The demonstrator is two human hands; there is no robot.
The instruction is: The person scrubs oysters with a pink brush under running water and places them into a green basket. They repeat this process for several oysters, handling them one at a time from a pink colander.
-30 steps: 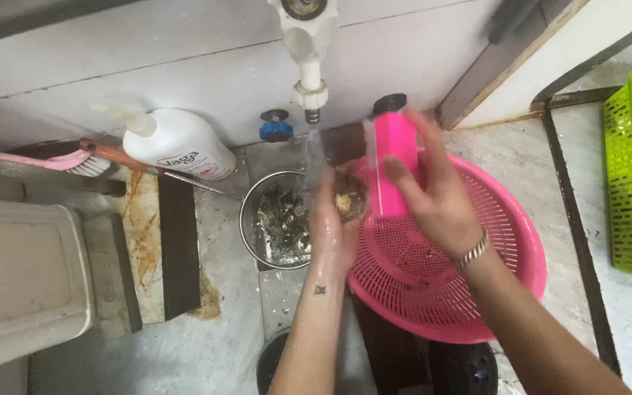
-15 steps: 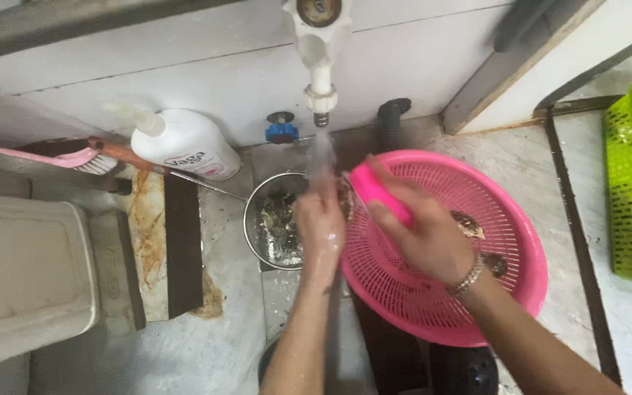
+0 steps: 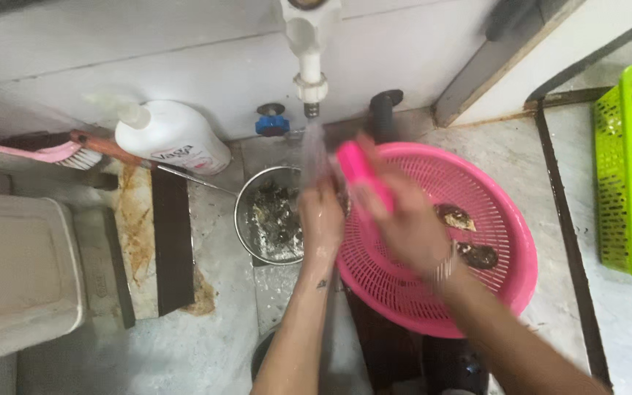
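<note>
A white pump bottle (image 3: 172, 136) is seen at ten o'clock, with a pink-bristled brush (image 3: 60, 151) beside it. A green basket (image 3: 627, 175), holding what may be oysters, is set at three o'clock.

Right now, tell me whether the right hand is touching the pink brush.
Touching. The head view shows the right hand wrapped around the pink brush, its fingers closed over the handle under the running tap, though the motion blurs the edges.
</note>
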